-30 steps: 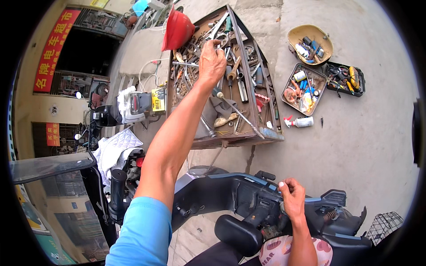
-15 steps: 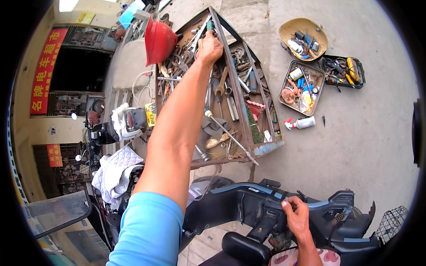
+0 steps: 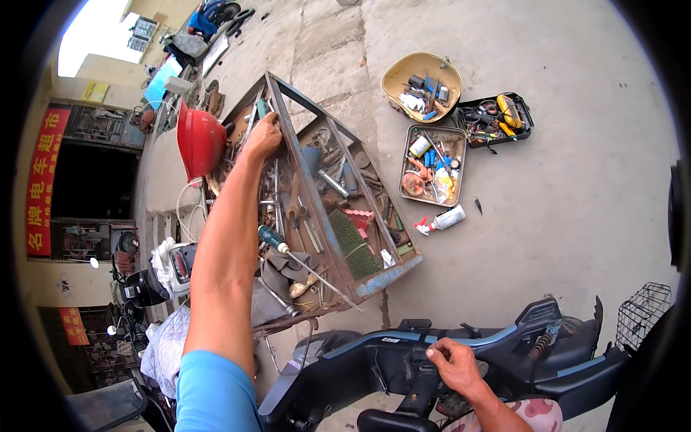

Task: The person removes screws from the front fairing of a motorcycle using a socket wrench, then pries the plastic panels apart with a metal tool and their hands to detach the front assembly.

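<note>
My left hand [image 3: 264,137] reaches into the far end of a rusty metal tool tray [image 3: 299,155], its fingers curled in among the tools. A green handle [image 3: 262,108] shows just beyond the fingers; what they hold is hidden. A screwdriver [image 3: 306,266] with a green-and-white handle lies across the tray's near end, its shaft reaching the near edge. My right hand [image 3: 457,366] is curled, thumb against the forefinger, above the black and blue electric scooter [image 3: 403,338]. Anything between those fingers is too small to make out.
A red helmet [image 3: 199,140] sits at the tray's left edge. On the concrete to the right are a tan bowl [image 3: 394,75], a metal pan [image 3: 407,189], a black tool case [image 3: 529,119] and a spray bottle [image 3: 448,217]. More scooters [image 3: 147,284] stand at left.
The view has shifted, so the tray and the floor containers appear further left and lower. My left hand stays by the green handle; my right hand stays curled over the scooter.
</note>
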A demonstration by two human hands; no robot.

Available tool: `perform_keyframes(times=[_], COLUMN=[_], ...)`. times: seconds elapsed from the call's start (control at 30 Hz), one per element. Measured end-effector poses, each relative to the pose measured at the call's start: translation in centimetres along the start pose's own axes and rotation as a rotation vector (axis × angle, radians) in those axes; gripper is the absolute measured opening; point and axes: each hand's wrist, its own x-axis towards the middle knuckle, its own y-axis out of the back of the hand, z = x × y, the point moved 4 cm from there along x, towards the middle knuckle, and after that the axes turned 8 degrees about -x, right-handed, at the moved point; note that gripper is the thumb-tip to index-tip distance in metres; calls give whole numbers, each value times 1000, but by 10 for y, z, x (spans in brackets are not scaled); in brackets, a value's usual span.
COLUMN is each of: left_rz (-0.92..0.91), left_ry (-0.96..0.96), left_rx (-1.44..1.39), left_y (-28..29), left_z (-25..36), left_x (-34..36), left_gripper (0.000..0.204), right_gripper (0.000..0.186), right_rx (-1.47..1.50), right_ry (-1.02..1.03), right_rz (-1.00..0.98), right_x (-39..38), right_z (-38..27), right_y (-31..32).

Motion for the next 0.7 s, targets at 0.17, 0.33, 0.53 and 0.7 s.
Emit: perform_keyframes(times=[0.17, 0.33, 0.53, 0.7], left_rz=[157, 352, 315, 342], left_ry=[364, 448, 639, 684], left_rx=[154, -28, -41, -91], left_y=[0, 5, 7, 5], left_z=[64, 26, 14, 39], left_x=[-25, -20, 1, -4], left_gripper=[44, 41, 44, 41], right_gripper=[26, 24, 25, 28], right_rx=[-14, -18, -14, -2], right_ry=[-5, -5, -9, -44], right_rz=[20, -6, -17, -21], right_x=[3, 0, 4, 3], right_z=[0, -1, 1, -2], right_y=[5, 5, 4, 5])
